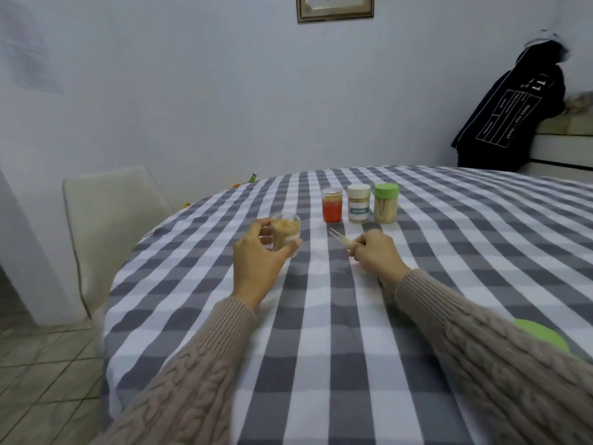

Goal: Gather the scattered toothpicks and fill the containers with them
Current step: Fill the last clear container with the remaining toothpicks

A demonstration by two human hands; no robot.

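Round desk (321,332), covered by a grey-and-white checked cloth. Four toothpick containers are counted on it. Three are lidded and set in a row near the far middle, just beside one another: a clear-lidded one with a red lower part (331,204), a white-lidded one with a teal label (358,203), and a green-lidded one (386,203), toothpicks visible through its clear wall. The fourth, an open clear container (286,233) filled with toothpicks, is held upright on the cloth by the left hand (258,260), thumb and fingers curled round its wall. A small bundle of toothpicks (340,237) is pinched in the right hand (375,252), tips pointed toward the open container; the exact number cannot be told. A loose green lid (542,335) is partly hidden behind the right knitted sleeve.

Around: one pale chair (109,226) at the left edge, a dark printed jacket (510,114) hung at the right, a framed picture (335,7) on the plain wall, a tiled floor.
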